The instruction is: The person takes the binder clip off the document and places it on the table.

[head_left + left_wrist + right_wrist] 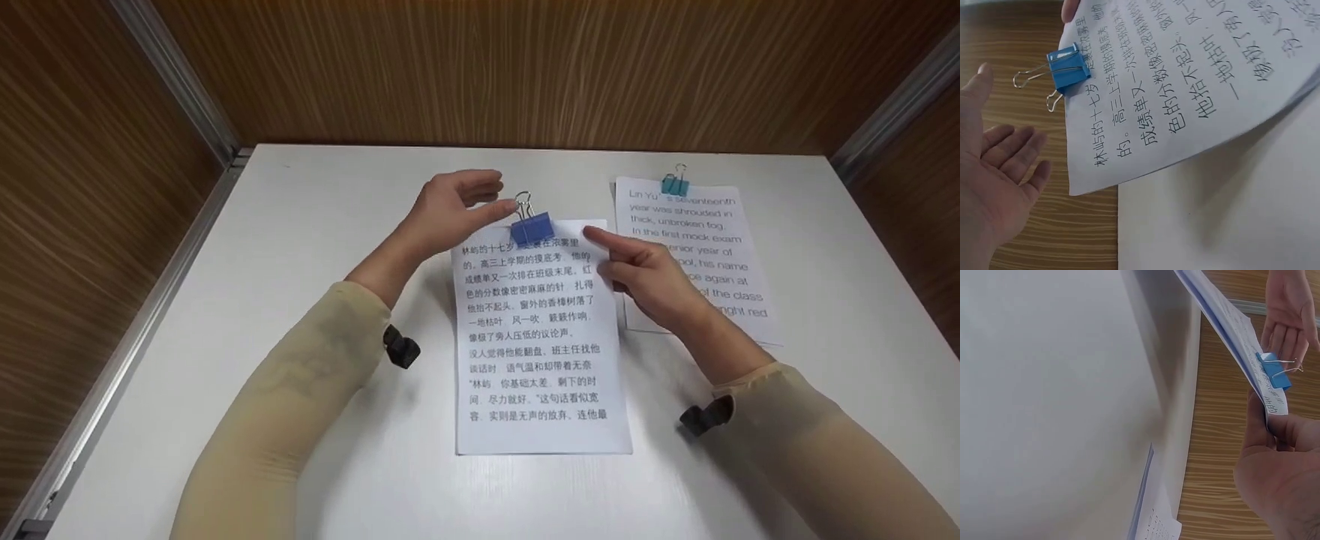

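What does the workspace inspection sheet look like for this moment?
Surface: white table, bare around the papers.
Job's things: Chinese-text stack with blue binder clip on its top edge, that end lifted off the table.
Clutter: English-text stack with teal clip, lying flat.
Grippers: left hand open beside the clip; right hand pinches the stack's top corner.
Cables: nothing seen.
Surroundings: wood-grain walls.

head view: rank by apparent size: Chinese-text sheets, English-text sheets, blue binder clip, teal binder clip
1. Chinese-text sheets
2. English-text sheets, partly covered by the right hand, and farther off
3. blue binder clip
4. teal binder clip, also farther off, so unsure
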Demonstrator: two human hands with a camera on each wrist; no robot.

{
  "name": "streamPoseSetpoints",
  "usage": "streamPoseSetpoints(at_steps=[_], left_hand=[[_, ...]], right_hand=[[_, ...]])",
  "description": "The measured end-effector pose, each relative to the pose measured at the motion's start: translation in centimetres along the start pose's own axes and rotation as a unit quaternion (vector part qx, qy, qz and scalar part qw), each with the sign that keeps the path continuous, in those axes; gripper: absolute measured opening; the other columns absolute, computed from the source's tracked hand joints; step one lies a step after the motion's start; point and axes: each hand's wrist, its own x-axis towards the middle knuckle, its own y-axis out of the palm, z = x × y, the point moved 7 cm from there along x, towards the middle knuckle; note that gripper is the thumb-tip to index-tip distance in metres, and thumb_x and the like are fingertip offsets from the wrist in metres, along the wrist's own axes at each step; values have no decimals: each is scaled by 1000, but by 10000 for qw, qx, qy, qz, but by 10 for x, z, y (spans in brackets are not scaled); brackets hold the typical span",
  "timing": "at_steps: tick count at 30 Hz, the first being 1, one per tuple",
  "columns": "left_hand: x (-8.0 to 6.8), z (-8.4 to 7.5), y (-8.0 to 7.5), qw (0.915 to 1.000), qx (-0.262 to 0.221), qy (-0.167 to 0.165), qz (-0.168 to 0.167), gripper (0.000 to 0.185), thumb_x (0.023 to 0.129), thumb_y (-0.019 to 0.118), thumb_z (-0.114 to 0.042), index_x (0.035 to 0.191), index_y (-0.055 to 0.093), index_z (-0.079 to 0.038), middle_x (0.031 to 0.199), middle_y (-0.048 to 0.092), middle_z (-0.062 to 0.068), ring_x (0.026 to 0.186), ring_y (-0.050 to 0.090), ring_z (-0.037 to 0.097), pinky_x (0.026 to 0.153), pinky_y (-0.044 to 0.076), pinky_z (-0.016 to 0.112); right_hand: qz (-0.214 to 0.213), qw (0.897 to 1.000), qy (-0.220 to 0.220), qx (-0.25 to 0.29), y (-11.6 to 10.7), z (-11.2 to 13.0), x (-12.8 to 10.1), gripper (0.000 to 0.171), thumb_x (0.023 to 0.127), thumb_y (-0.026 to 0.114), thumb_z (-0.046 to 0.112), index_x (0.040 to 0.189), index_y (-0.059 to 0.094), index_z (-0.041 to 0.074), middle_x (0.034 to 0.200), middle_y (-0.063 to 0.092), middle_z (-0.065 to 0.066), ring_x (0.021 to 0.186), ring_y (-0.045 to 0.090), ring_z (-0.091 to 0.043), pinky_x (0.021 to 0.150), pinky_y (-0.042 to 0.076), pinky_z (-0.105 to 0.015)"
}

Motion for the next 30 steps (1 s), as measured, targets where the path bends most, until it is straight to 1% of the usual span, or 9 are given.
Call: streamPoseSetpoints(at_steps=[3, 4, 7, 9, 14, 21, 23, 26, 30], left_hand=[[9, 3, 2, 9968, -771, -94, 204, 70, 96, 81, -39, 155, 55, -9, 150, 63, 7, 135, 60, 12, 111, 47, 25], [11, 5, 4, 9948, -969, -127, 285, 71, 96, 81, -37, 155, 54, -9, 150, 62, 7, 135, 60, 12, 111, 47, 25], [15, 7, 7, 9889, -1366, -237, 527, 72, 96, 81, -34, 157, 52, -9, 150, 62, 5, 135, 59, 11, 112, 47, 24], [17, 7, 10, 9854, -1534, -292, 673, 71, 97, 81, -31, 158, 51, -9, 149, 63, 3, 134, 60, 10, 112, 46, 24], [21, 9, 16, 9818, -1658, -343, 866, 66, 96, 82, -25, 154, 55, -9, 145, 67, 4, 131, 63, 10, 113, 46, 25], [21, 12, 18, 9805, -1761, -441, 756, 64, 93, 85, -21, 150, 60, -6, 137, 71, 3, 126, 66, 11, 111, 48, 26], [21, 13, 18, 9807, -1766, -466, 705, 65, 93, 86, -22, 150, 59, -5, 136, 72, 2, 126, 67, 11, 110, 48, 25], [20, 12, 19, 9807, -1780, -471, 651, 66, 93, 86, -21, 150, 59, -4, 136, 72, 3, 126, 67, 11, 109, 49, 24], [21, 10, 21, 9827, -1691, -415, 630, 63, 94, 85, -20, 149, 60, -3, 138, 71, 7, 127, 66, 12, 108, 50, 24]], right_hand=[[23, 10000, -39, 4, 1, 1, -1, 53, 105, 58, -1, 154, 58, 18, 93, 61, -4, 91, 60, -17, 75, 52, -25], [40, 10000, -58, 19, 2, 2, -1, 53, 105, 58, -2, 154, 58, 18, 96, 63, -5, 91, 60, -17, 74, 52, -25], [98, 9998, -101, 107, 3, 3, -2, 53, 105, 57, -3, 154, 58, 17, 108, 68, -7, 96, 62, -17, 75, 53, -24], [139, 9996, -142, 176, 4, 4, -3, 54, 105, 57, -3, 155, 57, 16, 111, 69, -8, 97, 62, -17, 75, 53, -24], [178, 9990, -208, 359, 6, 4, -3, 53, 105, 56, -4, 156, 55, 13, 119, 70, -9, 101, 64, -18, 75, 54, -23], [108, 9996, -134, 226, 5, 3, -2, 53, 105, 57, -3, 155, 57, 15, 112, 68, -9, 97, 63, -18, 71, 51, -23], [119, 9997, -107, 183, 6, 2, -2, 53, 106, 57, -2, 155, 57, 17, 118, 69, -11, 100, 64, -19, 74, 53, -23], [167, 9997, -84, 142, 6, 2, -2, 53, 107, 56, 0, 156, 56, 18, 139, 67, -13, 109, 66, -21, 80, 56, -24], [208, 9997, -69, 126, 6, 2, -1, 52, 107, 55, 0, 156, 55, 19, 147, 63, -15, 115, 67, -23, 85, 58, -26]])
